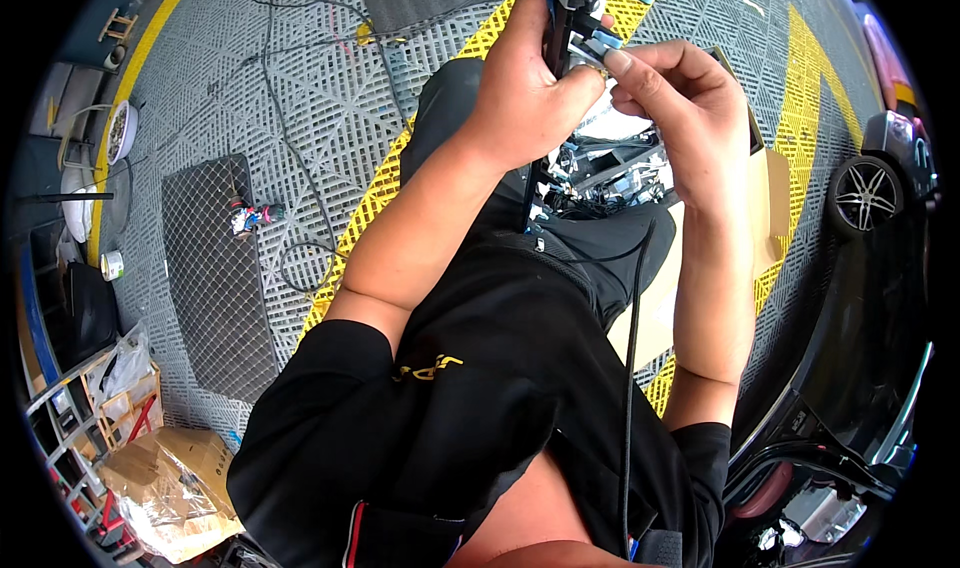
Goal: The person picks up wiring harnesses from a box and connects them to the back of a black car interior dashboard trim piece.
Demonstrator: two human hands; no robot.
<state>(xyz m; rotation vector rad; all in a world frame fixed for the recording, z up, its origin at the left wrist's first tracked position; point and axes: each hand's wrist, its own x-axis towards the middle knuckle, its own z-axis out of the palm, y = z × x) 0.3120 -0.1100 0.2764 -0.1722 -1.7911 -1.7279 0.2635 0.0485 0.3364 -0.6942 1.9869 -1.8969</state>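
My left hand (529,99) grips a long black plastic part (556,39) that runs up past the top edge of the view. Light-blue clips (607,39) stick out along the right side of this part. With thumb and fingertips together, my right hand (686,107) pinches a small piece at one of these clips, close to my left thumb; the piece is mostly hidden. Under both hands, black and white connectors with wiring (619,174) lie in an open cardboard box (769,212). The far end of the black part is cut off.
A black car (840,290) stands at the right. At left, a colourful power tool (251,217) rests on a black quilted mat (214,298). A dark cable (277,103) crosses the grated floor. A plastic-wrapped carton (172,485) sits lower left, and a white bowl (121,133) farther up.
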